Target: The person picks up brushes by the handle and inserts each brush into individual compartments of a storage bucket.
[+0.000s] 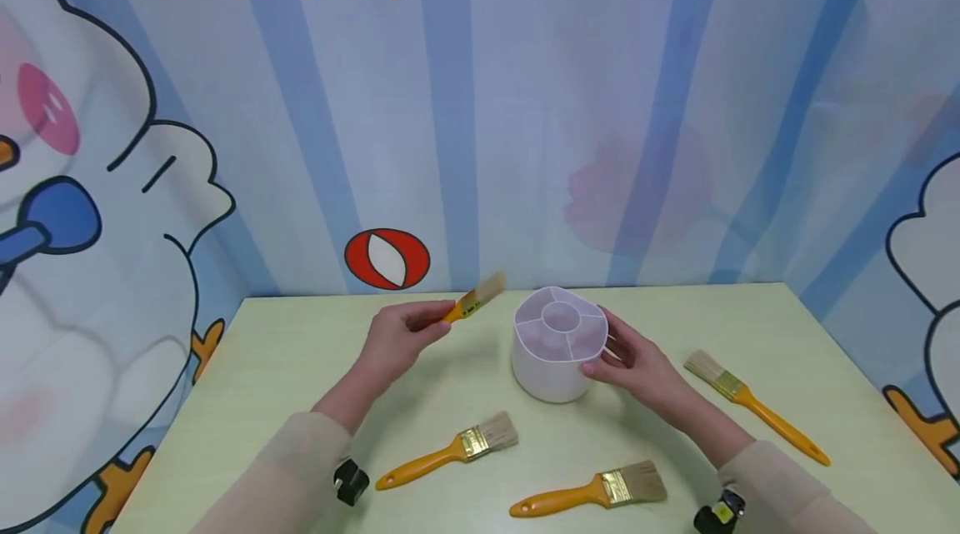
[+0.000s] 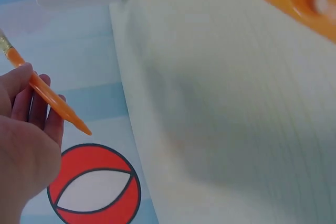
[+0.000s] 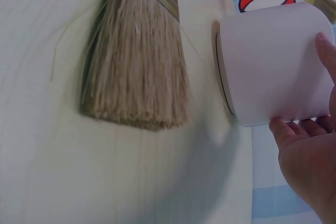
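Observation:
My left hand (image 1: 401, 338) pinches a paintbrush (image 1: 474, 301) with an orange handle, bristles pointing up and right, above the table's back part. In the left wrist view, its handle (image 2: 55, 100) lies between the thumb and fingers. My right hand (image 1: 637, 359) grips the right side of a white round desk organizer (image 1: 551, 371), thumb in front and fingers behind. Inner walls split the organizer into several compartments around a central ring; no brush shows in them. Whether its base touches the table, I cannot tell.
Two paintbrushes lie at the front of the pale table (image 1: 300, 367): one brush (image 1: 450, 452) left of centre, another brush (image 1: 592, 491) nearer the front edge. A further brush (image 1: 757, 409) lies right of my right forearm. A printed curtain (image 1: 517, 101) hangs behind the table.

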`<move>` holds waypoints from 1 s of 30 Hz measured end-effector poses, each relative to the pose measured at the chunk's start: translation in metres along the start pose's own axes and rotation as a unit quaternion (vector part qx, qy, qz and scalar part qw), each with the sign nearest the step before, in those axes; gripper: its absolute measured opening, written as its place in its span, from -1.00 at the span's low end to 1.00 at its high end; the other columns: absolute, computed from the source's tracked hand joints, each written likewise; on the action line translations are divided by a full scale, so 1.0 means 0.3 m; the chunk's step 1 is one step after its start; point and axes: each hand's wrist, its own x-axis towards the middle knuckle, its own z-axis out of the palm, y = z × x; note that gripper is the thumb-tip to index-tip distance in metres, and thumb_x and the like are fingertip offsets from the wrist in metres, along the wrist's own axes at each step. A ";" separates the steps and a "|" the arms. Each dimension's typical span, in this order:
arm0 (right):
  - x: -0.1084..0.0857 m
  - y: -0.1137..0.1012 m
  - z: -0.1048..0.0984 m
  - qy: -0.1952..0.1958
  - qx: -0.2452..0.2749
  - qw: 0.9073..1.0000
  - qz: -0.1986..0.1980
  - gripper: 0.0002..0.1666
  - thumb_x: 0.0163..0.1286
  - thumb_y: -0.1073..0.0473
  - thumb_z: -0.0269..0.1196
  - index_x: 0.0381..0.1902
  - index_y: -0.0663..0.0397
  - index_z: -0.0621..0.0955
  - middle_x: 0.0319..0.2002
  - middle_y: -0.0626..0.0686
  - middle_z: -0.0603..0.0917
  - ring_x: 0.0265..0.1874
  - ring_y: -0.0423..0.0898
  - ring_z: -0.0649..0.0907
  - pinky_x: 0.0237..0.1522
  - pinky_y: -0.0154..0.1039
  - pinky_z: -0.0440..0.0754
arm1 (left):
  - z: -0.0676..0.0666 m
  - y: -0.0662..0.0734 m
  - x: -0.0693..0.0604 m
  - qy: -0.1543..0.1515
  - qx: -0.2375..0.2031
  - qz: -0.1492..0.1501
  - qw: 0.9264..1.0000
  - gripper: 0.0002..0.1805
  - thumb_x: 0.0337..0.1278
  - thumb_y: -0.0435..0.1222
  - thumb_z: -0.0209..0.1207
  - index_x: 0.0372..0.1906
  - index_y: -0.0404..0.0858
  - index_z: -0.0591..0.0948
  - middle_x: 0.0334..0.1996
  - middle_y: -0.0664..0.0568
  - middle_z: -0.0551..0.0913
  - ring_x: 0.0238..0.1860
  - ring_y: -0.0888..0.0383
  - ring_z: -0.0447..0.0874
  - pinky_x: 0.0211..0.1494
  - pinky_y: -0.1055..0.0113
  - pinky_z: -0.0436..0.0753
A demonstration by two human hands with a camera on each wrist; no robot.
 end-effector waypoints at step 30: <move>0.015 0.008 0.003 -0.009 0.006 1.000 -0.001 0.12 0.47 0.17 0.45 0.74 0.16 0.05 0.68 0.31 0.15 0.64 0.34 0.19 0.45 0.01 0.38 | 0.278 0.254 0.200 0.064 -0.255 -0.031 0.964 -0.63 0.38 -0.36 0.40 0.24 -0.19 0.77 0.11 -0.05 0.81 0.13 0.02 0.77 0.32 0.17 0.69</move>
